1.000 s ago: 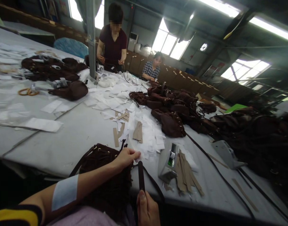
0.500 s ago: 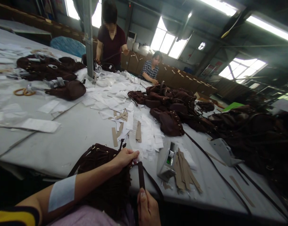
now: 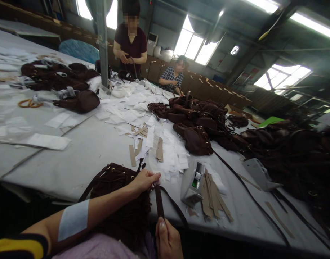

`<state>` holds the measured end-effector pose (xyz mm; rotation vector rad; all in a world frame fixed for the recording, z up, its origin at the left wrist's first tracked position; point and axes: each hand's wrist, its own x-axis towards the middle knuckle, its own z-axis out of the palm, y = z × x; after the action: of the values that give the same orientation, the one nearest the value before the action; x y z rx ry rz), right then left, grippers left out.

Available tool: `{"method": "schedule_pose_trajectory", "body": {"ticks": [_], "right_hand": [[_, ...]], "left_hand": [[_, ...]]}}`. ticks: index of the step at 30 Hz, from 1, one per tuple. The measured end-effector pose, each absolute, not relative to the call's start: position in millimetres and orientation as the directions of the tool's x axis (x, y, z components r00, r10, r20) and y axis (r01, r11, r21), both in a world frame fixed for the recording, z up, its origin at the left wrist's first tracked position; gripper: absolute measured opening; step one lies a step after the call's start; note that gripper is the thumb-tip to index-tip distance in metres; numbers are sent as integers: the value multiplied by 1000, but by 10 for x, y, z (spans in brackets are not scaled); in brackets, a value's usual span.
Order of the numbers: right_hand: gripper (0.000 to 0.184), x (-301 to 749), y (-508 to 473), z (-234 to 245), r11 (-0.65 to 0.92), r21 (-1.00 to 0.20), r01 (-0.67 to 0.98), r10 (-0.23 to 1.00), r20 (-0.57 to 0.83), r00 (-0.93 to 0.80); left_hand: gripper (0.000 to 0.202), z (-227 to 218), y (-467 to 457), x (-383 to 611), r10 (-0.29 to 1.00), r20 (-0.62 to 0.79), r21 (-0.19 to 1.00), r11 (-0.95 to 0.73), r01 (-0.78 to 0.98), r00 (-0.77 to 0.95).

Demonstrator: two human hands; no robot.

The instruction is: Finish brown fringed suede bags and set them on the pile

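A dark brown fringed suede bag (image 3: 119, 201) lies at the near table edge, partly over my lap. My left hand (image 3: 143, 180) is closed on the bag's top edge, where a dark strap (image 3: 159, 201) joins it. My right hand (image 3: 168, 240) sits low in the frame, its thumb pressed on the strap's near end, fingers wrapped round it. A thinner loop of strap (image 3: 177, 208) curves off to the right of it.
A grey hand tool (image 3: 192, 183) and brown card strips (image 3: 215, 197) lie right of the bag. White paper scraps (image 3: 154, 144) cover the table's middle. Piles of brown bags (image 3: 200, 122) lie beyond. Two other people (image 3: 130, 41) work at the far end beside a metal post (image 3: 103, 46).
The strap between my hands has tilted slightly, its far end now closer to my left fingers. Both hands keep their hold. The standing person has brought both hands together.
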<state>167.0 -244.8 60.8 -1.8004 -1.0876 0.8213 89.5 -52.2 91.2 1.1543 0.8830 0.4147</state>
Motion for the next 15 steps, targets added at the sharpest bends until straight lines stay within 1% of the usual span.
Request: {"method": "schedule_pose_trajectory", "body": {"ticks": [7, 11, 15], "right_hand": [[46, 1664, -2377, 762, -288, -914, 286, 899, -155, 410], [47, 1622, -2329, 823, -301, -937, 178, 862, -188, 470], [51, 1624, -2220, 907, -317, -946, 68, 860, -256, 442]], "left_hand": [[57, 928, -566, 881, 636, -378, 908, 396, 136, 673], [56, 930, -598, 864, 610, -366, 907, 404, 122, 702], [50, 1012, -682, 852, 533, -391, 887, 437, 151, 750]]}}
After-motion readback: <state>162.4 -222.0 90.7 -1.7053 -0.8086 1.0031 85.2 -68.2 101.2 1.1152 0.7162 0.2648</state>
